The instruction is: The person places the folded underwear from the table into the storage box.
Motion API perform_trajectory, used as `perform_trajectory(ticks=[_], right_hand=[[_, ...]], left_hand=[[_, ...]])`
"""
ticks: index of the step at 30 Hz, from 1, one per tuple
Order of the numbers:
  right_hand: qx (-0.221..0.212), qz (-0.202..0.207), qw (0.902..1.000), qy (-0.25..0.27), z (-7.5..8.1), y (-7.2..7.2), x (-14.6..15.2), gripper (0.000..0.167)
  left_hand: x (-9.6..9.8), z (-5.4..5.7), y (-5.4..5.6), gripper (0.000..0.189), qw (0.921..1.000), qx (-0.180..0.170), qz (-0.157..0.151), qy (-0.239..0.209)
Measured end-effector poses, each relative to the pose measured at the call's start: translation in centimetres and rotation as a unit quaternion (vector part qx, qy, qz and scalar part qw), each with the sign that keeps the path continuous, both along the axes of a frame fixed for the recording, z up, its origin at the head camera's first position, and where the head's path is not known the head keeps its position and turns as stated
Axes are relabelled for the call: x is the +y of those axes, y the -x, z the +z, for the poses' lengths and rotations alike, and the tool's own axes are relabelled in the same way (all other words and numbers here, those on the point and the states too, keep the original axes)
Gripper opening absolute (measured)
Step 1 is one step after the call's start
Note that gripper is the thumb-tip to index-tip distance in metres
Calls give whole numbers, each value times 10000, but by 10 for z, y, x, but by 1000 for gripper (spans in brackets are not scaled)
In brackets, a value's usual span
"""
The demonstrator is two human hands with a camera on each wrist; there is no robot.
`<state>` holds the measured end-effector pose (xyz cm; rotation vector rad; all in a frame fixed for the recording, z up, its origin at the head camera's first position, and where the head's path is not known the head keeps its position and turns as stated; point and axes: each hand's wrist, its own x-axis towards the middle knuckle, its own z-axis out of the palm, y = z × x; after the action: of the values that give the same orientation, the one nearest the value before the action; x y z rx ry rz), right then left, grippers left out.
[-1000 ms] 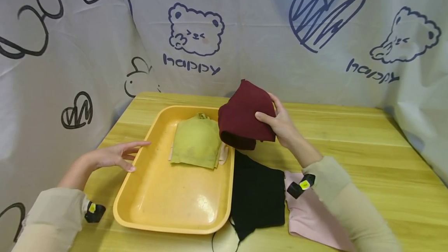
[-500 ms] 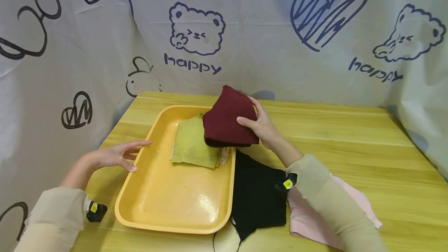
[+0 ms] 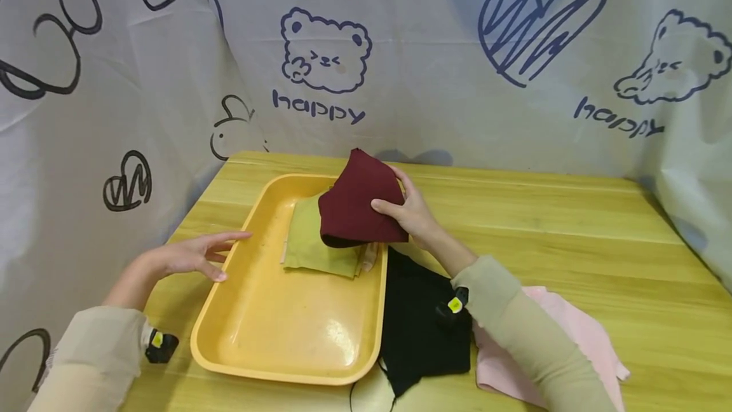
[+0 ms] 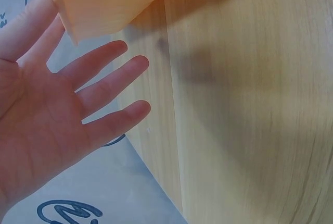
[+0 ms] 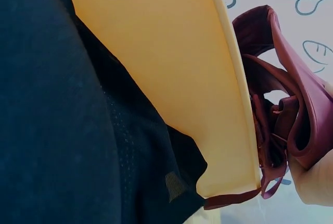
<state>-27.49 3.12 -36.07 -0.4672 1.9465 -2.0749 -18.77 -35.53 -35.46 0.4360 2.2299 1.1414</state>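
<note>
My right hand (image 3: 413,212) grips a folded maroon garment (image 3: 360,199) by its right side, thumb on the front face. It hangs over the back right of a yellow tray (image 3: 286,329), overlapping a folded yellow-green garment (image 3: 303,247) inside. In the right wrist view, the layers and a thin strap of the maroon garment (image 5: 307,104) show beside the tray's outer wall (image 5: 166,67). At the tray's left rim, my left hand (image 3: 191,256) has its fingers spread. The left wrist view shows that hand (image 4: 57,99) palm-on, with thumb and forefinger at the tray wall (image 4: 114,0).
A black garment (image 3: 423,336) with a thin strap lies against the tray's right side. Further right is a pink garment (image 3: 555,316), partly under my right forearm. Behind the wooden table (image 3: 572,227) hangs a white sheet (image 3: 412,81) with drawings.
My right hand has carried the maroon garment leftward and slightly down, from the tray's right edge to over the yellow-green garment. The left hand stays at the rim.
</note>
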Motion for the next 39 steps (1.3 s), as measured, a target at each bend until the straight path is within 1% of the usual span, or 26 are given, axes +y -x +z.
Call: perform_trajectory(ticks=[6,14,17,21,24,29,35,39], right_hand=[[136,-15,9998,-125,-2,1,-9,72],[156,53,9995,-265,-6,1,-17,74],[106,37,9998,-186,-7,1,-22,74],[-195,26,9998,-20,-9,0,-28,75],[-313,-9,9995,10,-10,0,-31,75],[-169,-143,9997,-110,-13,1,-34,73],[-15,-165,9994,-303,-14,4,-39,75],[89,-149,9991,-374,-14,5,-41,74]], left_hand=[[0,-2,1,86,10000,-40,54,-35],[-1,-2,0,86,10000,-29,-21,-60],[-2,-2,-1,86,10000,-46,24,-31],[-2,-3,0,87,10000,-75,59,-13],[-1,-3,1,86,10000,-86,33,-33],[1,0,1,87,10000,-74,-41,-32],[0,0,0,87,9999,-137,61,13],[-1,-1,0,86,9999,-137,75,21]])
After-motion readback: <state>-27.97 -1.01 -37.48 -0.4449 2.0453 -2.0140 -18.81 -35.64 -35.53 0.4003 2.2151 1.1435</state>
